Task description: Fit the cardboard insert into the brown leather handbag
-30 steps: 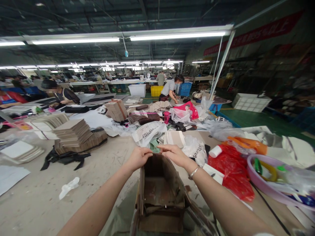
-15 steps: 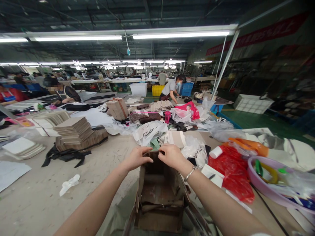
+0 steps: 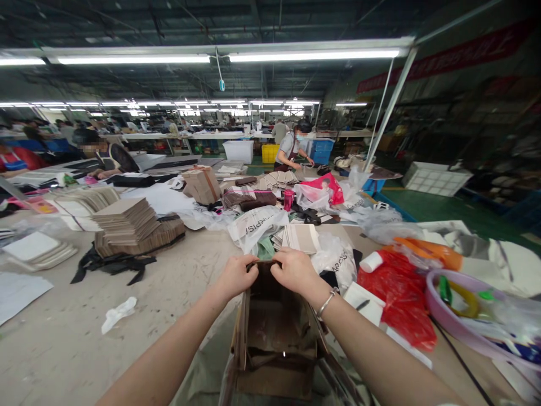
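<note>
An unfinished brown bag (image 3: 279, 332) stands in front of me with its mouth towards me, its inside showing and dark. My left hand (image 3: 237, 276) pinches the far left corner of its rim between thumb and fingers. At the far right part of the same rim, my right hand (image 3: 295, 270), below a silver bangle (image 3: 327, 303), is closed on the edge. Strap-like parts hang at the bag's near sides. Just beyond my hands lie a stack of pale panels (image 3: 302, 238) and a printed plastic bag (image 3: 257, 224).
Stacked grey-brown boards (image 3: 125, 221) and black strips (image 3: 112, 266) lie on the left of the table (image 3: 169, 316). To the right are a red plastic bag (image 3: 397, 296) and a purple basin (image 3: 435, 296) holding odds and ends. A co-worker (image 3: 289, 149) stands across the table.
My left hand's thumb and fingers have closed on the bag's rim, where they were apart before. My right hand keeps its hold. The co-worker across the table has straightened a little.
</note>
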### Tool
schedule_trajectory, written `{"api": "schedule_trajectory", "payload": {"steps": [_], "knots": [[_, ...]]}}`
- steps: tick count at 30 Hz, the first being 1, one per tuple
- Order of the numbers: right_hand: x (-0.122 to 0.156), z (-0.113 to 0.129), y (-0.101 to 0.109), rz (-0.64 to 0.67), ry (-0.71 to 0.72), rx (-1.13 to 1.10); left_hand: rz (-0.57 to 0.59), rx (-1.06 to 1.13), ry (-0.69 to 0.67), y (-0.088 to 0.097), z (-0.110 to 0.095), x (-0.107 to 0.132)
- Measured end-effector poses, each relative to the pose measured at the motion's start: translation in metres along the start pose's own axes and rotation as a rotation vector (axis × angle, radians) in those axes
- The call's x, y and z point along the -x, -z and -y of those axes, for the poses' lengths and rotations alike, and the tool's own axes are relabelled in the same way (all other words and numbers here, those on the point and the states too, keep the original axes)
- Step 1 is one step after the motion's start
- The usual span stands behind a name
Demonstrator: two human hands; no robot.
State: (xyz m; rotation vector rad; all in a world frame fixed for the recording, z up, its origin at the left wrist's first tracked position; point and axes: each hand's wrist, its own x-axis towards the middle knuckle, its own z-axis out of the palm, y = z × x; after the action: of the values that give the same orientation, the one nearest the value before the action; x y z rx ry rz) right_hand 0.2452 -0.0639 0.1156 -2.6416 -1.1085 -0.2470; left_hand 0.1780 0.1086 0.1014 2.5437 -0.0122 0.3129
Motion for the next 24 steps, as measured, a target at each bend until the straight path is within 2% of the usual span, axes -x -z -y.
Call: {"api": "schedule_trajectory", "payload": {"steps": [6,13,20,24], "knots": [[-0.003,0.000,-0.003,0.000,0.021,-0.004,-0.038,0.028,0.054,-0.004,0.001,-0.003],[-0.008,0.001,-0.007,-0.007,-0.020,-0.029,-0.077,0.078,0.127,-0.009,-0.001,-0.006],[0.000,-0.018,0.003,0.051,0.168,-0.316,0.030,0.211,0.080,-0.001,0.017,-0.004],[-0.001,-0.018,0.003,0.026,0.163,-0.271,0.052,0.220,0.067,0.003,0.019,-0.003]]}}
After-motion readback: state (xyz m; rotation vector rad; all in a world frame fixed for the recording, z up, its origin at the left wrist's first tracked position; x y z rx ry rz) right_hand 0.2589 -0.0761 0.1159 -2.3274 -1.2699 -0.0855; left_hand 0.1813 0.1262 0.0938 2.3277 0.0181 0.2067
